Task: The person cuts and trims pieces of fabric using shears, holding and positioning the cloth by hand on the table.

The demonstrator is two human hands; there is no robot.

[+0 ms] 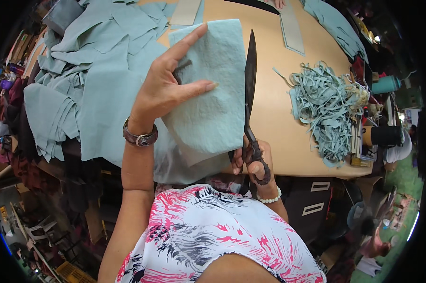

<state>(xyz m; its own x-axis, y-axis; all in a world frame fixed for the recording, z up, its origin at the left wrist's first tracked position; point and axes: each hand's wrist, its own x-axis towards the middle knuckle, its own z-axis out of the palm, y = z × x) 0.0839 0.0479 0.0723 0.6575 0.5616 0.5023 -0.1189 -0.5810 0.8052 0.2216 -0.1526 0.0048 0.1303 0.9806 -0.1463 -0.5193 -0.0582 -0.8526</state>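
My left hand [163,87] grips a pale blue-green piece of material [217,101], its thumb lying across the front and its index finger stretched along the upper left edge. The other fingers are mostly hidden behind the piece, which is raised above the table's near edge. Large dark shears [251,89] are in my right hand [265,160], with its fingers through the wrapped handles. The blades point away from me, along the right edge of the piece, and look closed or nearly so. Whether the cloth lies between them I cannot tell.
Blue-green sheets and offcuts [104,70] cover the left of the tan table [269,118]. A heap of narrow trimmed strips [323,111] lies at the right. Pale panels [292,30] are at the far side, near another person's hand [279,4]. A teal bottle [385,84] stands out at the right edge.
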